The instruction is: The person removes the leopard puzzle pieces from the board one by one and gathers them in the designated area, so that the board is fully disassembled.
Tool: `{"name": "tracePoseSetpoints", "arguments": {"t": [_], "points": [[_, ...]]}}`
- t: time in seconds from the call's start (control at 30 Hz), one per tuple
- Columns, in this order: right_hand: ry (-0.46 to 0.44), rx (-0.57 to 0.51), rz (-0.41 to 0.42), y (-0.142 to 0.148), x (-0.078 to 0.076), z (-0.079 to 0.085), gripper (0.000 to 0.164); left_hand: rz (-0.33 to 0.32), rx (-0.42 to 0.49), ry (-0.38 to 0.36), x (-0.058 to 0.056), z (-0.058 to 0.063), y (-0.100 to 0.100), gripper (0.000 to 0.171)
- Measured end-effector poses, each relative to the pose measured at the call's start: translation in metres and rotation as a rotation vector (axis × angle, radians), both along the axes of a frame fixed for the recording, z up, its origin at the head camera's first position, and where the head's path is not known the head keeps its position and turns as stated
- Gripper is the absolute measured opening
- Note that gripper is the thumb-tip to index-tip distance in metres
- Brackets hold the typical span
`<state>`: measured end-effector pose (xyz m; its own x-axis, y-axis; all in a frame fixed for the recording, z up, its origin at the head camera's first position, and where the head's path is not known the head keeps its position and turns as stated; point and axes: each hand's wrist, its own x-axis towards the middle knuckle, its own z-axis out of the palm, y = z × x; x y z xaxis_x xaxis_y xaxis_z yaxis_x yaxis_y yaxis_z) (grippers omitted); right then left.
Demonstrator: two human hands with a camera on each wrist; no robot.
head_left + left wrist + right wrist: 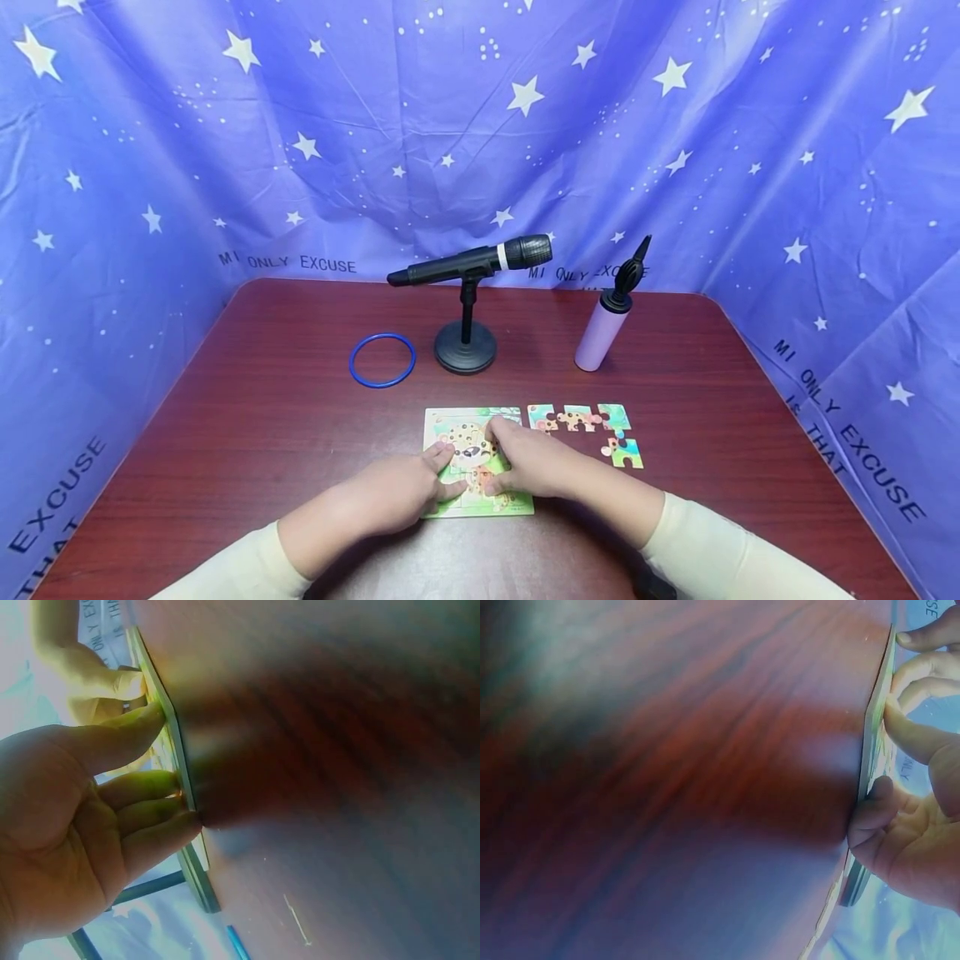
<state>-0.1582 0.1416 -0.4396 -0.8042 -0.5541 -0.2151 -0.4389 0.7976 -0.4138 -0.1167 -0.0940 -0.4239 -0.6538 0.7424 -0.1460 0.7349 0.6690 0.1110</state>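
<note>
A jigsaw puzzle (481, 456) with a spotted cartoon animal lies on the table, in a pale frame with green edging. On its left side rests my left hand (397, 496), thumb and fingers extended onto the picture; the left wrist view shows the hand (90, 795) with straight fingers along the board's edge. From the right, my right hand (536, 460) presses on the picture with thumb and index finger apart. In the right wrist view this hand (922, 802) has its thumb on the board and its other fingers bent at the near edge. The fingers cover parts of the picture.
Several loose puzzle pieces (579, 418) lie right of the board, one piece (627, 453) nearer to me. Behind stand a black microphone (467, 267) on a round base and a purple hand pump (600, 335). A blue ring (382, 384) lies on the red-brown table (247, 400).
</note>
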Motion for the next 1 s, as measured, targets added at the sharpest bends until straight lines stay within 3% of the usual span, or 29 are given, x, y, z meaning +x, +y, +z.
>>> {"name": "tracePoseSetpoints", "arguments": {"t": [0.13, 0.4, 0.47, 0.77, 1.0], "points": [[-0.017, -0.017, 0.000, 0.002, -0.003, 0.003, 0.054, 0.001, -0.016, 0.001, 0.000, 0.000, 0.001, 0.041], [-0.010, -0.168, -0.048, 0.001, -0.011, 0.002, 0.015, -0.008, -0.022, 0.003, 0.000, 0.000, 0.000, 0.038], [-0.046, -0.230, -0.069, 0.001, -0.012, 0.000, 0.010, -0.008, -0.015, -0.001, 0.000, 0.000, -0.001, 0.038], [-0.310, -0.505, -0.097, 0.010, -0.016, 0.007, 0.009, -0.007, -0.008, -0.006, -0.001, 0.000, 0.000, 0.038], [-0.345, -0.550, -0.156, 0.041, -0.023, 0.017, 0.010, -0.018, -0.008, 0.007, -0.001, 0.001, -0.002, 0.039]]}}
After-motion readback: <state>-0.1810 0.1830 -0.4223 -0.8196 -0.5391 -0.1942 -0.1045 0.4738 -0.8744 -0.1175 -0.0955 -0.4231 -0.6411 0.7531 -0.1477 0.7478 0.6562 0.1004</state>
